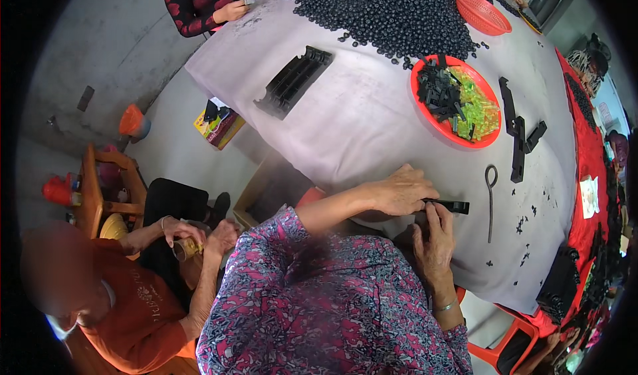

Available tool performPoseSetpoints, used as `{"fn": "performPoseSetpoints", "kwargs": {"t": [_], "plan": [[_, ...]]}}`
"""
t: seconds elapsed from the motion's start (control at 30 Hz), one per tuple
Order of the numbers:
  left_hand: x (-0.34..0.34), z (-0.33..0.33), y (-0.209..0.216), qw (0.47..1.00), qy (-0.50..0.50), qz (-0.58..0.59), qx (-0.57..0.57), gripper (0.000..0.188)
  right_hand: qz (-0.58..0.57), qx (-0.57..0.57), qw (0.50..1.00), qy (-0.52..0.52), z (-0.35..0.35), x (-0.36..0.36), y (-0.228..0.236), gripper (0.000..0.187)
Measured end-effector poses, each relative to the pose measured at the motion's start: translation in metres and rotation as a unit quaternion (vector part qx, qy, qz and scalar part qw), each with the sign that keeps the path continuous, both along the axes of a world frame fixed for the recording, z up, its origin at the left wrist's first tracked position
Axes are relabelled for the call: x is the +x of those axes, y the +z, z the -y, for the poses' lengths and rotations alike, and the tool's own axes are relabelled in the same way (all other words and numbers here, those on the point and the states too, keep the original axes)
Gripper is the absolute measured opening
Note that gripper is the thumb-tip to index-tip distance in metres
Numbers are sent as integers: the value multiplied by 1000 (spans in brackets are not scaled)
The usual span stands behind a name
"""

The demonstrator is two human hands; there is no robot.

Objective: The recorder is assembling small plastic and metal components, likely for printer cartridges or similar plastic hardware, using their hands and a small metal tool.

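Near the table's front edge, both hands meet at a small black plastic piece (456, 207), a short bar whose right end sticks out past my fingers. My left hand (404, 190) comes over it from the left, fingers bent and closed at its left end. From below, my right hand (435, 239) grips the same piece, its fingers curled over the near side. Much of the piece is hidden under the fingers. To the right lies a metal rod with a looped end (490, 202). Beyond it are long black plastic bars (517, 149) and a short black piece (535, 137).
A red bowl (425, 119) holds black strips and yellow-green clear pieces. Behind it spreads a heap of small black round parts (399, 16), beside a red basket (482, 13). A black rack (296, 81) lies at left. Tiny black bits (522, 225) are scattered right. Other people sit nearby.
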State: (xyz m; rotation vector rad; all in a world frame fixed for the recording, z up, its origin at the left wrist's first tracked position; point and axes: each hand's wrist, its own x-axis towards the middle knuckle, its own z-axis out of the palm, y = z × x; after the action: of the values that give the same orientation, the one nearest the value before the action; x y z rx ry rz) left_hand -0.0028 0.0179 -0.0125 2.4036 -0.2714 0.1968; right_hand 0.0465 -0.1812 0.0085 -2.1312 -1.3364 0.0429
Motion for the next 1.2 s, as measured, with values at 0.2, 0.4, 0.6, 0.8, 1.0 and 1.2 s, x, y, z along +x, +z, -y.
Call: {"fn": "performPoseSetpoints", "kwargs": {"t": [0.2,0.4,0.6,0.8,1.0,1.2], "plan": [[-1,3,8,999,9,-4,37,33,19,-22,1000,-5,-3,-3,0,59],[-8,8,18,998,49,21,31,28,19,-22,1000,-9,-4,-4,0,61],[-7,10,16,996,79,8,34,22,39,-36,999,-2,-6,0,-4,62],[-5,10,16,995,96,-20,-9,19,15,-40,999,4,-10,2,4,56],[-7,7,16,994,102,-41,-27,23,37,-40,998,13,-10,3,1,52],[-5,6,15,992,111,-56,-36,24,43,-14,999,16,-11,3,1,50]]}}
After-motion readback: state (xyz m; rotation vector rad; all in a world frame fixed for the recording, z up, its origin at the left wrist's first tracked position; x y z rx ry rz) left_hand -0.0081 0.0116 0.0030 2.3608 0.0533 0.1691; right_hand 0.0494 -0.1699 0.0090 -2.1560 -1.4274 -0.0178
